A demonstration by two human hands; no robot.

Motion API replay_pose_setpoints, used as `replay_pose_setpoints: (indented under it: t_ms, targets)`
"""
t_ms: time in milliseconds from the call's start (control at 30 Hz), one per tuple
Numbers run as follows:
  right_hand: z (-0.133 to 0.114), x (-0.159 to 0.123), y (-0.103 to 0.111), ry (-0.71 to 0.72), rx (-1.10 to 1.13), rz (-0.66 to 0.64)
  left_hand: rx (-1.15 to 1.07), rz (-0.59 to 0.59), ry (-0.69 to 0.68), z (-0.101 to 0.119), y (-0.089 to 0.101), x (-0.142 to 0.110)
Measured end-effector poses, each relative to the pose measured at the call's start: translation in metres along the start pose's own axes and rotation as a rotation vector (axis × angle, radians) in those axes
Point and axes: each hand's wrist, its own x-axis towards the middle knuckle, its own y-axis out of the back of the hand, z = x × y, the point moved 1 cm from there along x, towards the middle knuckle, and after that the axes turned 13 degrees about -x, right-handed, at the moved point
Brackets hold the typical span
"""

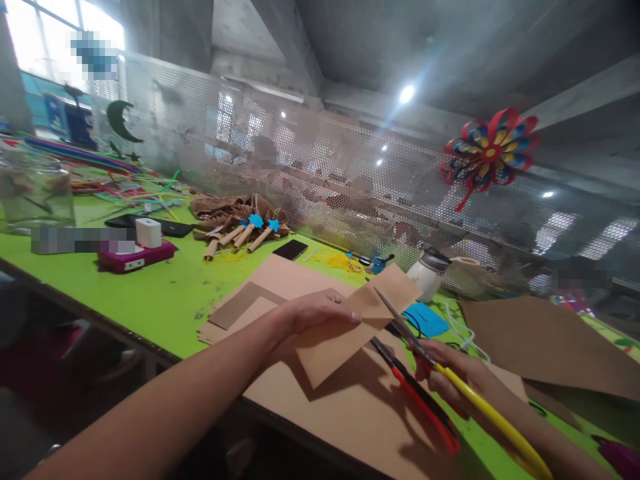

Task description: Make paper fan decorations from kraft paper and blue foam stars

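My left hand (320, 310) pinches a folded-looking strip of tan paper (330, 347) between thumb and fingers, holding it tilted above the table. In my right hand (450, 367) is a pair of scissors (475, 400) with a long yellow handle. Its blade points up and left, across the strip's right part; I cannot tell whether it is cutting into the paper. Just below, a red-handled tool (425, 407), apparently another pair of scissors, has its metal end close to the strip's lower edge. Larger tan paper sheets (320, 427) lie beneath both hands.
A white flask (430, 272) and blue paper piece (425, 320) stand beyond my right hand. Brown folded-paper fans (250, 230), a dark phone (291, 250) and a purple power strip (135, 257) are on the green table (165, 300). A perforated screen (320, 173) runs behind.
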Motion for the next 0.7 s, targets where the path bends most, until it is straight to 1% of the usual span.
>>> replay_pose_setpoints:
  t_ms: [67,133,400,467,600,700]
  targets:
    - [0.002,0.000,-0.001,-0.023,0.011,-0.071,0.003,-0.008,-0.005,0.000,-0.001,0.000]
    - [0.003,0.000,-0.002,-0.038,0.010,-0.099,0.005,-0.011,0.002,0.000,0.000,0.000]
    - [-0.007,-0.004,-0.003,-0.097,0.094,-0.056,0.032,-0.005,0.009,-0.002,0.000,-0.002]
    - [-0.006,-0.003,-0.001,-0.078,0.092,-0.035,0.046,-0.009,0.007,-0.003,0.000,-0.001]
    - [0.005,0.001,0.003,0.013,0.020,-0.048,0.063,-0.033,-0.015,-0.005,0.004,0.000]
    - [0.011,0.001,0.002,0.011,-0.011,-0.038,0.072,-0.047,-0.017,-0.007,0.006,0.002]
